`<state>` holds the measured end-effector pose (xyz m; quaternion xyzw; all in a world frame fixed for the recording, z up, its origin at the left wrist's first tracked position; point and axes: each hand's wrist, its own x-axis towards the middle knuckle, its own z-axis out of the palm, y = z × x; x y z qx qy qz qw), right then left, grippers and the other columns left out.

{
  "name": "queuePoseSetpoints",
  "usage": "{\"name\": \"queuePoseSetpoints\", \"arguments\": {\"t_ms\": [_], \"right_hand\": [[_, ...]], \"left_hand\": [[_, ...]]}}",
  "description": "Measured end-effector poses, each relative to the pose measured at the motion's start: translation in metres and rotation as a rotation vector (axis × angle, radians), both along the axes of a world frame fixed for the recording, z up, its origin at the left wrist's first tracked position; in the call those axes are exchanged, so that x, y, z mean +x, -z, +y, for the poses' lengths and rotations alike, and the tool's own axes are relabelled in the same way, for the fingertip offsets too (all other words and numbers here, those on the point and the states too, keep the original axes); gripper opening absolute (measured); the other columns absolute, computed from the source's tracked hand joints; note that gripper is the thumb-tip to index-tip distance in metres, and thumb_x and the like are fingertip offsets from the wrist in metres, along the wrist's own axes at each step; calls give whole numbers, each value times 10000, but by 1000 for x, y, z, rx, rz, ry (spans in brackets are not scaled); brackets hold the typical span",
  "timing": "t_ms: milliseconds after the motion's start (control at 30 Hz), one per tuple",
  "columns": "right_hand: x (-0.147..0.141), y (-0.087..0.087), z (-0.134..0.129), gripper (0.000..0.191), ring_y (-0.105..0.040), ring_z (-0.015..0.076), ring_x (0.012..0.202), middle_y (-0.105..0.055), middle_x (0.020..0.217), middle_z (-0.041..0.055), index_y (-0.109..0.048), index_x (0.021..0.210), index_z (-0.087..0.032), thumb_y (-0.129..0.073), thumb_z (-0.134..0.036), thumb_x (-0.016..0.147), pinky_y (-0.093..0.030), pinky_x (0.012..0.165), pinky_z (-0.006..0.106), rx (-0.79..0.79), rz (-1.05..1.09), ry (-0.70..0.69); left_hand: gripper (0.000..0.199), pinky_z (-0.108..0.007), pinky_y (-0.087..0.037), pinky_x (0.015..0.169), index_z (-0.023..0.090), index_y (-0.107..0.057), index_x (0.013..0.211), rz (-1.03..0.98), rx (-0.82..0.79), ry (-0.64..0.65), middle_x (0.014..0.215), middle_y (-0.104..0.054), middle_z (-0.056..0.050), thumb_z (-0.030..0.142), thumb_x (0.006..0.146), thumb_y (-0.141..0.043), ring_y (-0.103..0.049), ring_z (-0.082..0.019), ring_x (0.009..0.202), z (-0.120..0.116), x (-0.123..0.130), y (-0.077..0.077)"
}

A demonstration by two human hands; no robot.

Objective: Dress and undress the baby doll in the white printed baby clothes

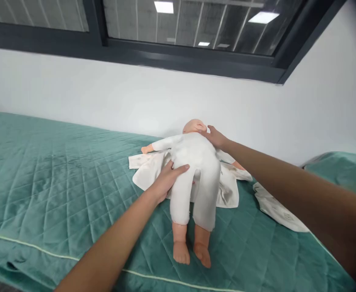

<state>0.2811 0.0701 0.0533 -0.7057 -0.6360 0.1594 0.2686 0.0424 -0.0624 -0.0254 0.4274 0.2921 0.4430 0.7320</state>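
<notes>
A baby doll [194,156] with a white cloth body lies on its back on a green quilted cover, feet toward me. Under its torso a white garment [147,172] is spread out, sleeves to both sides. My left hand [168,178] rests at the doll's hip, thumb on top and apart from the fingers, which are partly hidden beneath its side. At the doll's neck and shoulder is my right hand [214,137], its thumb and fingers apart near the head. Some of its fingers are hidden behind the doll.
Another white cloth piece [279,209] lies on the green cover [74,182] at the right, partly behind my right forearm. A green bundle [342,170] sits at the far right. Behind are a white wall and a dark window frame [171,56].
</notes>
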Motion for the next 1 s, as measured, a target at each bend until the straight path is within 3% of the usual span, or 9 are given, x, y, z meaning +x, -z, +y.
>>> {"name": "queuePoseSetpoints", "arguments": {"t_ms": [67, 233, 300, 467, 533, 667, 767, 900, 1000], "right_hand": [[11, 13, 2, 1067, -424, 389, 1383, -363, 1539, 245, -200, 1535, -61, -530, -754, 793, -361, 1132, 503, -41, -3, 7], [11, 39, 1, 936, -533, 410, 1283, -550, 1414, 191, -434, 1440, -152, -544, -782, 755, -458, 1050, 475, -73, 38, -44], [12, 45, 3, 931, -574, 399, 1237, -583, 1375, 197, -440, 1432, -149, -509, -796, 766, -478, 1013, 475, -90, 24, -50], [30, 30, 16, 952, -615, 367, 1157, -617, 1311, 227, -261, 1524, -126, -408, -774, 841, -458, 969, 486, -120, -314, -107], [30, 15, 18, 844, -642, 360, 1065, -676, 1204, 196, -311, 1500, -160, -386, -728, 880, -466, 922, 496, -56, -454, -123], [-13, 2, 15, 548, -623, 294, 1058, -687, 1149, 133, -482, 1355, -181, -410, -542, 950, -469, 929, 428, 171, -483, -230], [-72, 19, 14, 490, -515, 267, 1226, -584, 1329, 131, -488, 1337, -170, -517, -424, 918, -437, 1000, 379, 203, -601, -578], [-133, 53, 21, 366, -499, 336, 1227, -583, 1297, 169, -572, 1179, -161, -596, -321, 851, -469, 931, 447, -24, -833, -664], [-147, 67, 28, 324, -562, 349, 1136, -618, 1218, 189, -585, 1111, -141, -617, -291, 826, -480, 884, 457, -47, -827, -637]], "left_hand": [[618, -441, -611, 795, 251, -535, 1291, 22, -28, 3, 1219, -674, -135, 464, 749, -743, -722, -301, 905, 0, 12, 7], [589, -446, -591, 859, 249, -549, 1279, 107, -78, -44, 1221, -677, -126, 472, 764, -725, -699, -316, 985, 2, 25, 23], [587, -433, -583, 874, 250, -555, 1282, 140, -65, -60, 1212, -682, -119, 484, 770, -720, -691, -308, 1000, 2, 24, 25], [499, -373, -562, 833, 174, -634, 1150, 401, 41, -77, 1039, -719, -126, 583, 879, -543, -690, -258, 914, 12, 3, 13], [458, -358, -548, 760, 150, -655, 1007, 574, 121, -182, 865, -711, -110, 536, 945, -417, -677, -239, 802, 25, -9, 7], [315, -359, -502, 777, 187, -639, 911, 1194, 475, -491, 900, -686, -87, 364, 966, -385, -647, -247, 889, 57, -15, 6], [224, -365, -491, 799, 181, -616, 1060, 1531, 629, -492, 1112, -640, -118, 305, 922, -492, -581, -288, 1083, 71, -6, 21], [228, -387, -479, 835, 145, -585, 1102, 1659, 728, -492, 1137, -591, -143, 241, 922, -483, -525, -301, 1123, 77, 1, 45], [209, -388, -474, 824, 146, -592, 1076, 1651, 695, -534, 1114, -588, -145, 230, 929, -470, -533, -300, 1088, 80, -2, 54]]}}
